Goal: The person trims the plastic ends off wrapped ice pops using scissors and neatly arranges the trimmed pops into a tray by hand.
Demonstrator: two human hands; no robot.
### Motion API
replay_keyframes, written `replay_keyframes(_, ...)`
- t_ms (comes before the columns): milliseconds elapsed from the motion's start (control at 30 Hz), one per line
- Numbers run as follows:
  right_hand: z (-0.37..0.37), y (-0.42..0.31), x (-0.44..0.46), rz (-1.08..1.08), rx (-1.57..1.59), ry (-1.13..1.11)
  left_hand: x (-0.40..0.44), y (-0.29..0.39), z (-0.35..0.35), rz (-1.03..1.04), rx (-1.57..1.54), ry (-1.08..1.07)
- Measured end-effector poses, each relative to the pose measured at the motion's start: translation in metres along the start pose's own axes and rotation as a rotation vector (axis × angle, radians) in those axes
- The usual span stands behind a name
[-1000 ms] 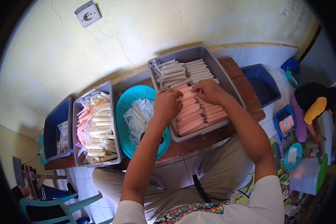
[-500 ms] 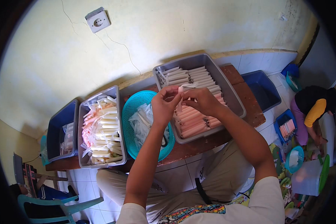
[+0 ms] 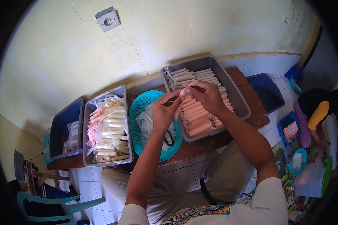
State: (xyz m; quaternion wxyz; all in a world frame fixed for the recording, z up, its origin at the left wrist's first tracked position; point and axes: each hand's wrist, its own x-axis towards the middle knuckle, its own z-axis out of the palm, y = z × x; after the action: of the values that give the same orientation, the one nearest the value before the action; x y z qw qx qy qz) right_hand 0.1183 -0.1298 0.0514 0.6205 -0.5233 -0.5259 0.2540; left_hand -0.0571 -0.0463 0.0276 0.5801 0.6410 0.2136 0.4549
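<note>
My left hand (image 3: 166, 111) and my right hand (image 3: 207, 96) meet fingertip to fingertip, both pinching the clear end of a slim plastic tube (image 3: 192, 83) with a pale pink filling. Its lower part is partly hidden by my left fingers. Below them stands a grey tub (image 3: 234, 84) holding rows of filled tubes, pink ones (image 3: 199, 119) at the near side and greyish ones (image 3: 203, 75) at the far side. Left of it, a turquoise basket (image 3: 151, 96) holds clear plastic bags (image 3: 144, 122) and something with a black loop handle (image 3: 169, 138).
A second grey tub (image 3: 128, 140) of cream and pink tubes and a dark blue tub (image 3: 57, 127) stand to the left on the brown wooden bench (image 3: 259, 108). At right, another person (image 3: 317, 116) sits low beside a blue crate (image 3: 285, 120). A green chair (image 3: 60, 206) is lower left.
My right hand has turned and closed in at the tube's top end, meeting my left fingers. The view has shifted slightly, moving the tubs rightward in the picture.
</note>
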Motion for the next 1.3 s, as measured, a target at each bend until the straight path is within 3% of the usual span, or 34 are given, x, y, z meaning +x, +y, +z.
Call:
replay_keyframes(167, 0.011, -0.006, -0.002, 0.024, -0.012, -0.020, -0.011, 0.010, -0.014, -0.044, 0.067, -0.013)
replay_keyframes(233, 0.017, -0.007, -0.005, 0.167, 0.080, -0.009, -0.015, 0.014, -0.022, 0.022, 0.224, -0.018)
replay_keyframes(433, 0.037, -0.008, -0.004, 0.256, 0.226, -0.040, -0.027, 0.034, -0.049, -0.012, 0.381, -0.077)
replay_keyframes(967, 0.078, -0.020, 0.005, 0.374, 0.196, -0.067, -0.049, 0.048, -0.101, -0.106, 0.365, -0.041)
replay_keyframes(1133, 0.090, -0.022, 0.007, 0.397, 0.193, -0.071, -0.056, 0.053, -0.111, -0.244, 0.330, 0.020)
replay_keyframes(1300, 0.092, -0.018, 0.009, 0.372, 0.138, -0.107, -0.065, 0.052, -0.119, -0.203, 0.310, 0.022)
